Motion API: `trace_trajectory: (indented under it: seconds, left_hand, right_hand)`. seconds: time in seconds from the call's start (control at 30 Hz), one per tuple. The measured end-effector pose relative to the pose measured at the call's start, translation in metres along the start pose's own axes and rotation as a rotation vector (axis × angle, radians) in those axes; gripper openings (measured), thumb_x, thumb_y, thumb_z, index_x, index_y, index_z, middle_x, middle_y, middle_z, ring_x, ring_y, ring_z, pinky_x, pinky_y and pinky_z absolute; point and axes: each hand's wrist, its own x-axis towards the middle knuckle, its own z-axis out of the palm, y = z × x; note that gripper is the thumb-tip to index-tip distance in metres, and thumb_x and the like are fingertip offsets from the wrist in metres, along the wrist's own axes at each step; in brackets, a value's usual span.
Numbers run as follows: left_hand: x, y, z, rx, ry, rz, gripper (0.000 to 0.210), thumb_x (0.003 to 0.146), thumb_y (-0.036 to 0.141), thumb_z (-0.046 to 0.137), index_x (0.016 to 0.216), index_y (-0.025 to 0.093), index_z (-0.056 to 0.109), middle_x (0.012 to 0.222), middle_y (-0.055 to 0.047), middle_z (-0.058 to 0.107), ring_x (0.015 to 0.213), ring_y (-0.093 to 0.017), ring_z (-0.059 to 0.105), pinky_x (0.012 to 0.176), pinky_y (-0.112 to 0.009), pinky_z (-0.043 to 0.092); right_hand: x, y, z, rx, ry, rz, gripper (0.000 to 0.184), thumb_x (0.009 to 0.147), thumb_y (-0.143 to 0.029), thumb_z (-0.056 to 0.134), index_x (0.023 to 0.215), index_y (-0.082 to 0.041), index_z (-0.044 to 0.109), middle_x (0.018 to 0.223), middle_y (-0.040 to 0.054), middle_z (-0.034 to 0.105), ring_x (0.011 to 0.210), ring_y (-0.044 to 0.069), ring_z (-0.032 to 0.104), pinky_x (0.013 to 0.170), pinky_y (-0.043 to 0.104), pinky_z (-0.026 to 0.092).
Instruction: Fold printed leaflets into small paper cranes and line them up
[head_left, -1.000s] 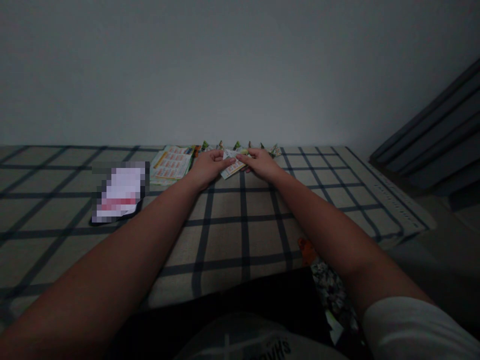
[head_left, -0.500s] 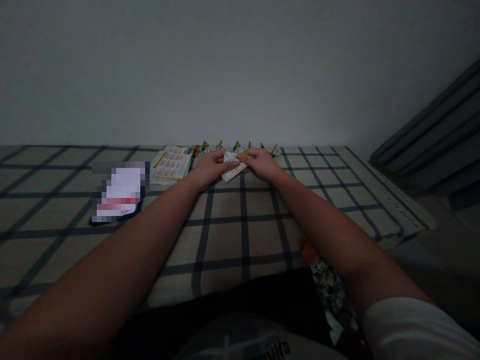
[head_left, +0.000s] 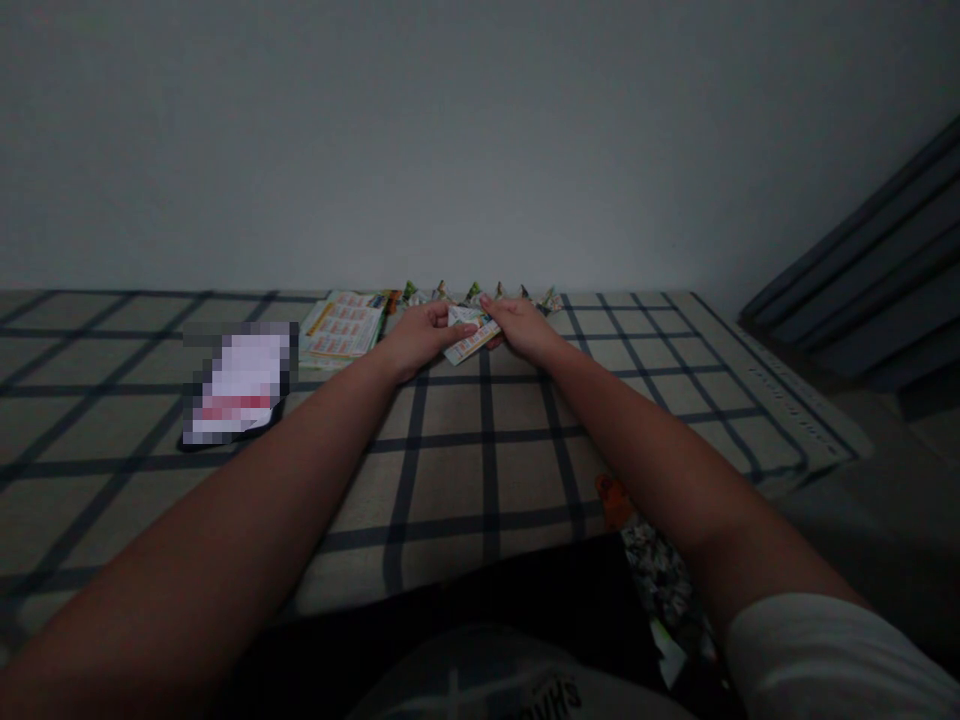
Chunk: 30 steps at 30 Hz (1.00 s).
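Between my two hands is a small folded piece of printed paper [head_left: 472, 340], pale with coloured print and tilted. My left hand [head_left: 420, 335] grips its left side, the thumb lying across the top. On the other side my right hand [head_left: 523, 325] pinches the upper right edge, its thumb pointing up and left; the fingers beneath are mostly hidden. Just behind the hands stands a row of several small pointed folded-paper pieces [head_left: 474, 291], partly covered by my fingers. A stack of printed sheets [head_left: 345, 325] lies left of my left hand.
A checked cloth [head_left: 450, 450] covers the surface, which meets a plain wall [head_left: 480, 140]. A pixelated pale object [head_left: 244, 380] lies at left. Near my right forearm sit an orange item [head_left: 615, 502] and a crumpled patterned heap [head_left: 660, 570]. Dark folded fabric [head_left: 877, 260] hangs at right.
My right thumb has moved from the middle of the paper up toward its far right edge, showing more of the print. My left hand stays nearly still.
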Motion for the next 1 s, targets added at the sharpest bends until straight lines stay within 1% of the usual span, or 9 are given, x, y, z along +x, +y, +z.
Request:
trace_trajectory:
  seconds: [0.17, 0.23, 0.33, 0.4, 0.47, 0.63, 0.73, 0.83, 1.0]
  left_hand:
    - [0.000, -0.001, 0.000, -0.007, 0.024, 0.004, 0.046, 0.067, 0.051, 0.089, 0.088, 0.014, 0.073, 0.085, -0.008, 0.077, 0.068, -0.017, 0.068, 0.064, -0.029, 0.051]
    - [0.001, -0.002, -0.001, -0.002, 0.036, 0.005, 0.045, 0.068, 0.052, 0.088, 0.085, 0.013, 0.073, 0.082, -0.008, 0.076, 0.067, -0.017, 0.067, 0.064, -0.029, 0.049]
    - [0.001, -0.004, -0.001, -0.002, 0.050, 0.008, 0.040, 0.070, 0.050, 0.086, 0.083, 0.014, 0.073, 0.078, -0.007, 0.075, 0.066, -0.017, 0.066, 0.063, -0.028, 0.047]
    - [0.002, -0.005, -0.002, -0.004, 0.055, 0.005, 0.036, 0.072, 0.048, 0.085, 0.081, 0.015, 0.073, 0.078, -0.006, 0.074, 0.065, -0.016, 0.064, 0.061, -0.028, 0.046]
    - [0.002, -0.006, -0.002, -0.021, 0.054, 0.006, 0.034, 0.072, 0.046, 0.084, 0.082, 0.015, 0.073, 0.079, -0.006, 0.074, 0.065, -0.016, 0.064, 0.061, -0.028, 0.046]
    - [0.003, -0.005, -0.002, -0.083, 0.043, 0.015, 0.035, 0.071, 0.043, 0.086, 0.086, 0.014, 0.075, 0.081, -0.007, 0.075, 0.069, -0.017, 0.066, 0.067, -0.029, 0.050]
    - [0.001, -0.003, -0.001, -0.140, 0.017, 0.009, 0.040, 0.067, 0.039, 0.090, 0.095, 0.014, 0.076, 0.089, -0.008, 0.078, 0.074, -0.018, 0.069, 0.071, -0.029, 0.052]
    - [-0.001, -0.001, 0.000, -0.131, -0.017, 0.000, 0.047, 0.064, 0.034, 0.093, 0.103, 0.014, 0.076, 0.097, -0.009, 0.079, 0.079, -0.018, 0.072, 0.075, -0.030, 0.054]
    - [-0.001, 0.001, 0.000, -0.121, -0.038, -0.010, 0.046, 0.067, 0.033, 0.092, 0.105, 0.014, 0.074, 0.097, -0.009, 0.080, 0.079, -0.018, 0.072, 0.075, -0.030, 0.056]
  right_hand:
    - [0.001, 0.003, -0.002, -0.014, -0.007, -0.012, 0.057, 0.098, -0.063, 0.055, 0.066, -0.016, 0.062, 0.056, -0.0001, 0.060, 0.050, 0.009, 0.053, 0.050, 0.020, 0.045]
    - [-0.001, 0.001, -0.004, -0.046, -0.028, -0.016, 0.049, 0.095, -0.058, 0.063, 0.070, -0.015, 0.066, 0.059, 0.0004, 0.063, 0.053, 0.009, 0.055, 0.051, 0.020, 0.046]
    - [-0.005, -0.003, -0.005, -0.084, -0.039, -0.025, 0.031, 0.085, -0.044, 0.079, 0.081, -0.015, 0.070, 0.070, 0.0009, 0.068, 0.059, 0.010, 0.060, 0.054, 0.020, 0.048]
    - [-0.006, -0.006, -0.005, -0.086, -0.029, -0.027, 0.026, 0.083, -0.038, 0.081, 0.084, -0.014, 0.071, 0.075, 0.0017, 0.070, 0.061, 0.011, 0.061, 0.056, 0.021, 0.050]
    - [-0.006, -0.007, -0.004, -0.076, -0.026, -0.022, 0.023, 0.086, -0.036, 0.078, 0.085, -0.014, 0.070, 0.076, 0.0026, 0.070, 0.061, 0.011, 0.061, 0.057, 0.022, 0.050]
    - [-0.004, -0.004, -0.002, -0.017, -0.055, -0.022, 0.019, 0.090, -0.031, 0.074, 0.085, -0.014, 0.069, 0.075, 0.0021, 0.069, 0.061, 0.010, 0.059, 0.057, 0.021, 0.050]
    - [-0.001, 0.001, -0.004, 0.004, -0.050, -0.038, 0.017, 0.090, -0.029, 0.073, 0.084, -0.014, 0.068, 0.073, 0.0009, 0.068, 0.060, 0.010, 0.059, 0.056, 0.021, 0.049]
    - [0.001, 0.004, -0.005, -0.003, -0.025, -0.035, 0.020, 0.091, -0.030, 0.072, 0.079, -0.014, 0.065, 0.068, -0.0001, 0.065, 0.057, 0.010, 0.058, 0.054, 0.020, 0.048]
    - [0.000, 0.002, -0.001, 0.029, 0.015, -0.017, 0.026, 0.097, -0.033, 0.067, 0.078, -0.015, 0.064, 0.065, -0.0006, 0.063, 0.054, 0.009, 0.055, 0.052, 0.020, 0.047]
